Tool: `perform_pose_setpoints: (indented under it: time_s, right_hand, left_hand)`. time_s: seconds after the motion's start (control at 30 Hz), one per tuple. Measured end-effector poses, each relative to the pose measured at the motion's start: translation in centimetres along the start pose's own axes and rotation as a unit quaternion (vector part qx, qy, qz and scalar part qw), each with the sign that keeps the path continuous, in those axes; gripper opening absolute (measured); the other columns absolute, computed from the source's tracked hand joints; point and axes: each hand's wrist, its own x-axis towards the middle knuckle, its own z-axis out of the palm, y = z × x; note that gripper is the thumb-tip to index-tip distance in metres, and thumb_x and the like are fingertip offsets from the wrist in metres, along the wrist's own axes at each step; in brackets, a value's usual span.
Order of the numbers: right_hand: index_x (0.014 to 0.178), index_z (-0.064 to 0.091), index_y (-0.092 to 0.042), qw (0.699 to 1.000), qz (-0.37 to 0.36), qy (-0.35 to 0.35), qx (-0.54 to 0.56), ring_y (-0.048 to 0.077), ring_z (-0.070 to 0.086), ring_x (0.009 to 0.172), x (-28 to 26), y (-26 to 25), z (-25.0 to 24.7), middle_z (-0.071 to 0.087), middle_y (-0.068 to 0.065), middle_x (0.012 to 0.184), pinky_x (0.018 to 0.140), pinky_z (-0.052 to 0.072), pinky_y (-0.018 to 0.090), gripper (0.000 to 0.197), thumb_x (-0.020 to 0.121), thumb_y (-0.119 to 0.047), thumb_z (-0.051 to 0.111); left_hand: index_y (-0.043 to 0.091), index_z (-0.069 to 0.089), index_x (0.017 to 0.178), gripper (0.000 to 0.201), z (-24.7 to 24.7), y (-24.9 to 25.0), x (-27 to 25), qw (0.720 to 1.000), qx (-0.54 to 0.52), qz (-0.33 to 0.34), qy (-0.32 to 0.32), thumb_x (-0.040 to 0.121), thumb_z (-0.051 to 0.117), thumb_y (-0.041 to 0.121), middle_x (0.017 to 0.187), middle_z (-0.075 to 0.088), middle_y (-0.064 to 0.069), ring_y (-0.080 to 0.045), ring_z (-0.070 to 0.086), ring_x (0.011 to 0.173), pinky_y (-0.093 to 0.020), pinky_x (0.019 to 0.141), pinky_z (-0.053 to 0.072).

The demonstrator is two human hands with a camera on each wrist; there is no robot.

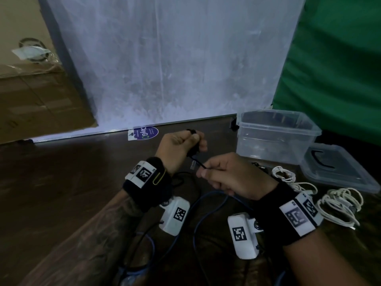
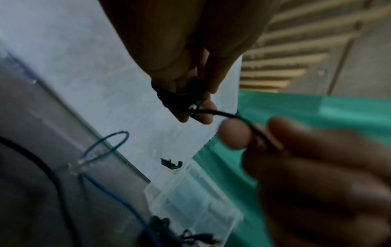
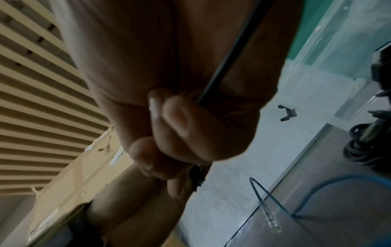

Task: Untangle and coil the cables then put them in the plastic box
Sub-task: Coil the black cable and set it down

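Observation:
My left hand [image 1: 185, 144] grips a small coil of thin black cable [image 1: 193, 150], held above the dark table; the coil [image 2: 180, 97] shows wound between its fingers in the left wrist view. My right hand [image 1: 218, 174] pinches the free run of that black cable [image 2: 243, 120] just to the right of the coil. The same black cable [image 3: 224, 66] runs across my right palm in the right wrist view. The clear plastic box [image 1: 274, 137] stands open at the back right, with nothing visible inside.
The box lid [image 1: 340, 172] lies right of the box. White coiled cables [image 1: 340, 205] sit by my right wrist. A blue cable [image 1: 198, 219] loops over the table [image 1: 61, 182] below my hands. A small black cable bundle [image 3: 363, 143] lies near the box. Cardboard [image 1: 31, 89] stands back left.

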Motion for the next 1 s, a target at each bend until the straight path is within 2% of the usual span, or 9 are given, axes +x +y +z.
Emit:
perform_pose_setpoints:
  time_s: [0.13,0.23,0.33,0.5,0.63,0.7,0.77,0.9,1.0]
  right_hand:
    - [0.093,0.071,0.005,0.999,0.007,0.023,0.022,0.011,0.040,0.038,-0.2,-0.2,-1.2,0.056,0.004,0.054,0.041,0.035,0.019,0.020,0.092,-0.013,0.063]
    - [0.086,0.077,-0.009,0.997,-0.023,0.074,0.013,0.005,0.041,0.039,-0.3,-0.3,-1.8,0.057,-0.002,0.052,0.043,0.035,0.017,0.020,0.088,-0.001,0.059]
    - [0.081,0.075,-0.006,0.985,-0.070,0.153,-0.032,-0.002,0.052,0.048,-0.1,0.0,-2.0,0.062,-0.012,0.052,0.052,0.038,0.008,0.019,0.088,0.003,0.059]
    - [0.090,0.075,-0.019,0.963,-0.116,0.239,-0.039,-0.005,0.061,0.064,0.6,1.5,-2.5,0.069,-0.014,0.068,0.065,0.043,0.008,0.015,0.088,-0.005,0.070]
    - [0.110,0.074,-0.021,0.969,-0.118,0.217,-0.003,-0.001,0.056,0.054,0.9,1.4,-2.1,0.066,-0.012,0.069,0.054,0.046,0.014,0.022,0.096,-0.011,0.061]
    - [0.123,0.069,-0.028,0.980,-0.085,0.182,0.012,0.003,0.047,0.046,1.0,1.3,-1.7,0.063,-0.010,0.065,0.043,0.048,0.026,0.029,0.102,-0.016,0.052]
    - [0.129,0.062,-0.033,0.990,-0.052,0.121,0.054,0.008,0.044,0.045,0.8,1.0,-1.5,0.064,-0.003,0.067,0.042,0.050,0.029,0.034,0.104,-0.017,0.045]
    - [0.125,0.061,-0.028,0.996,-0.001,-0.003,0.092,0.009,0.041,0.046,0.0,0.6,-1.0,0.061,0.006,0.072,0.045,0.052,0.029,0.031,0.106,-0.015,0.041]
    - [0.127,0.062,-0.021,0.993,-0.004,-0.017,0.114,0.008,0.034,0.043,-0.3,-0.4,0.0,0.050,0.002,0.065,0.039,0.035,0.022,0.031,0.106,-0.016,0.041]
  left_hand:
    - [-0.002,0.066,0.098,0.018,0.1,0.0,-0.3,0.985,0.154,0.023,-0.076,0.097,0.049,0.005,0.076,0.066,-0.006,-0.004,0.061,0.064,-0.017,0.064,0.048]
    - [0.000,0.067,0.086,0.027,0.0,0.6,-0.6,0.970,0.198,-0.004,-0.139,0.100,0.047,0.011,0.069,0.064,-0.009,-0.014,0.055,0.062,-0.022,0.062,0.042]
    - [-0.002,0.066,0.082,0.034,0.7,1.0,-1.2,0.970,0.127,-0.093,-0.184,0.100,0.041,0.013,0.070,0.062,-0.016,-0.023,0.056,0.062,-0.026,0.062,0.045]
    - [-0.003,0.058,0.086,0.018,1.0,2.0,-1.7,0.959,-0.011,-0.162,-0.234,0.090,0.047,0.010,0.059,0.051,-0.006,-0.018,0.050,0.056,-0.032,0.062,0.048]
    - [0.008,0.053,0.085,0.019,0.6,2.9,-1.5,0.905,-0.243,-0.212,-0.278,0.091,0.039,0.018,0.066,0.041,-0.001,-0.015,0.041,0.062,-0.030,0.066,0.049]
    - [0.010,0.055,0.086,0.025,0.9,2.8,-1.5,0.880,-0.344,-0.214,-0.247,0.096,0.034,0.018,0.068,0.044,0.002,-0.012,0.043,0.063,-0.028,0.068,0.050]
    - [0.009,0.058,0.087,0.028,1.4,2.8,-1.4,0.874,-0.399,-0.199,-0.191,0.098,0.033,0.017,0.069,0.048,0.003,-0.010,0.050,0.062,-0.028,0.069,0.054]
    - [0.004,0.057,0.091,0.020,0.1,3.9,0.0,0.894,-0.438,-0.079,-0.049,0.093,0.039,0.010,0.077,0.057,-0.002,-0.015,0.059,0.074,-0.031,0.076,0.058]
    - [0.002,0.058,0.094,0.025,-2.0,4.1,1.3,0.904,-0.425,-0.033,0.028,0.098,0.035,0.010,0.077,0.064,-0.003,-0.014,0.067,0.073,-0.031,0.081,0.057]
